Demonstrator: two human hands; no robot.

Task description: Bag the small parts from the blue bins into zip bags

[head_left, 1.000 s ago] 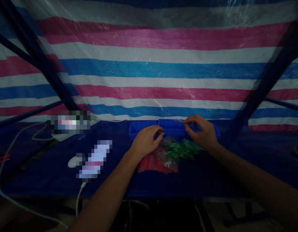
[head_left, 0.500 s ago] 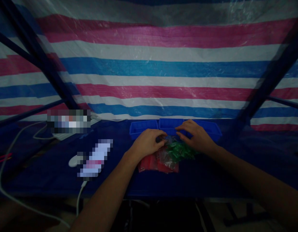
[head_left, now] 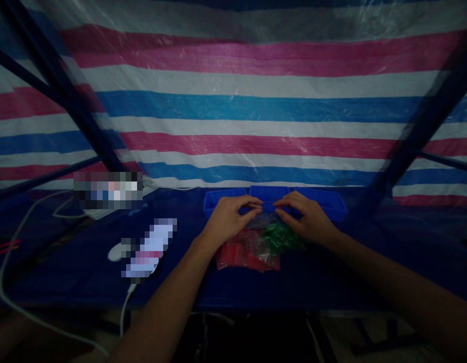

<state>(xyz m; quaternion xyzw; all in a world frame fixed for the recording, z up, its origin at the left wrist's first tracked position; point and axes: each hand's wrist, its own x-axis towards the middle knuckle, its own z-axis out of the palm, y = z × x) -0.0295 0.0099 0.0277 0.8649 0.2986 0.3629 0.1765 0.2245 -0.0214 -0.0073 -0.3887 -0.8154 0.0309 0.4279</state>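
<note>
My left hand (head_left: 228, 220) and my right hand (head_left: 307, 216) hover side by side over a heap of small plastic bags on a dark blue table (head_left: 332, 272). Both hands pinch with thumb and forefinger at a small clear bag (head_left: 261, 220) between them. Red bags (head_left: 237, 256) lie under my left wrist, clear bags (head_left: 261, 247) in the middle, green bags (head_left: 282, 237) under my right hand. Three blue trays (head_left: 269, 194) stand in a row just behind the hands.
A striped pink, blue and white tarp (head_left: 233, 101) hangs behind the table. Dark frame poles (head_left: 55, 80) slant at both sides. White cables (head_left: 14, 237) and a white round object (head_left: 114, 252) lie at the left, beside blurred-out items.
My right hand came down from above the trays to the bag heap, then both hands drew together with fingertips meeting over a clear bag.
</note>
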